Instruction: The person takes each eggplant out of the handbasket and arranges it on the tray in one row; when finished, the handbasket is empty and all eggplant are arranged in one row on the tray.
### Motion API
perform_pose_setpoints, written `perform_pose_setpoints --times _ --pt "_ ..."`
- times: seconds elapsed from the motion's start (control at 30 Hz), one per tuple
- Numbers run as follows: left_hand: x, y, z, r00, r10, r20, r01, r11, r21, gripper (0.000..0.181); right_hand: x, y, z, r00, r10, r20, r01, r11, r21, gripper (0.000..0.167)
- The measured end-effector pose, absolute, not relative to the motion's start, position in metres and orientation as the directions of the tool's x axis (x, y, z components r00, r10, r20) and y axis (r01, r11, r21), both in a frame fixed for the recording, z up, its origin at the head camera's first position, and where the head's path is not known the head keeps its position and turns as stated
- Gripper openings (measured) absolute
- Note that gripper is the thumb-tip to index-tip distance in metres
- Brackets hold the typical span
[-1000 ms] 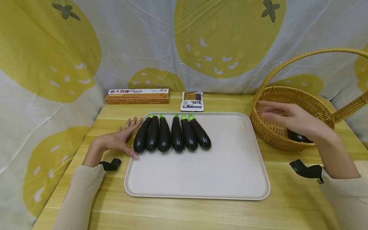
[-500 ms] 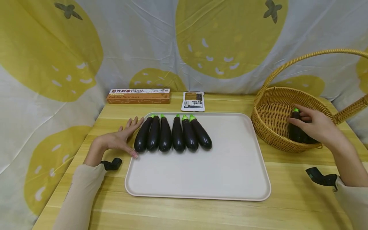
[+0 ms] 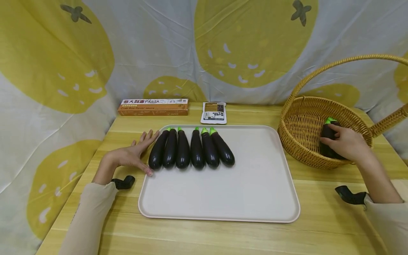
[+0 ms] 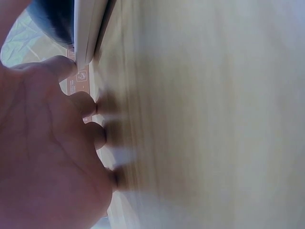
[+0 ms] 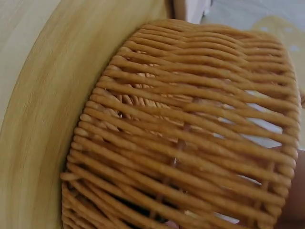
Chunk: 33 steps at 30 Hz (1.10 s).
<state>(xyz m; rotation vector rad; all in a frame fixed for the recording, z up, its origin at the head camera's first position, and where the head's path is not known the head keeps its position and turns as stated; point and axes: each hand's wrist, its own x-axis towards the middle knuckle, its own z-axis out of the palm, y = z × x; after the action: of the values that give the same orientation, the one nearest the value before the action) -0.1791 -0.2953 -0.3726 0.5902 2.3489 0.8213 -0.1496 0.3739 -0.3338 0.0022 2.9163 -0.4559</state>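
Inside the wicker basket [image 3: 294,150] at the right, my right hand [image 3: 349,143] grips a dark eggplant [image 3: 326,136] with a green stem end, thumb on the near side. Basket weave [image 5: 181,119] fills most of the right wrist view and hides most of that hand. Several more eggplants [image 3: 197,152] lie in a row on the pale tray [image 3: 236,194], stems pointing away. My left hand [image 3: 130,154] rests with spread fingers at the tray's left edge, beside the leftmost eggplant. Its fingertips touch the table and tray rim [image 4: 85,33] in the left wrist view.
A pasta box [image 3: 153,107] and a small printed pouch [image 3: 214,113] lie behind the tray on the wooden table [image 3: 204,235]. The basket's tall handle [image 3: 344,58] arches above its opening. A curtain with yellow fruit shapes [image 3: 255,42] hangs behind the table.
My right hand has come down from over the basket's left part to its right side and taken hold of an eggplant there. The left hand and the row of eggplants have stayed still.
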Motion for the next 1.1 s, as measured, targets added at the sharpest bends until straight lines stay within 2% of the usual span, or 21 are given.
perform_pose_setpoints --times 0.27,0.57,0.83,1.1 --pt "-0.179 -0.295 -0.373 -0.735 0.571 -0.366 0.215 0.708 0.672 0.147 -0.154 0.364 -0.337 -0.964 -0.037 -0.262 0.041 0.958 -0.285 0.075" --pt "-0.179 -0.296 -0.374 -0.736 0.569 -0.366 0.213 0.708 0.674 0.147 -0.153 0.356 -0.339 -0.972 -0.011 -0.233 0.056 0.96 -0.275 0.072" --pt "-0.18 -0.296 -0.374 -0.736 0.568 -0.369 0.212 0.71 0.671 0.147 -0.154 0.361 -0.338 -0.972 -0.046 -0.23 0.057 0.906 -0.419 0.07" --pt "-0.18 -0.296 -0.374 -0.736 0.569 -0.367 0.212 0.709 0.672 0.147 -0.147 0.355 -0.316 -0.967 -0.05 -0.252 0.11 0.807 -0.58 0.073"
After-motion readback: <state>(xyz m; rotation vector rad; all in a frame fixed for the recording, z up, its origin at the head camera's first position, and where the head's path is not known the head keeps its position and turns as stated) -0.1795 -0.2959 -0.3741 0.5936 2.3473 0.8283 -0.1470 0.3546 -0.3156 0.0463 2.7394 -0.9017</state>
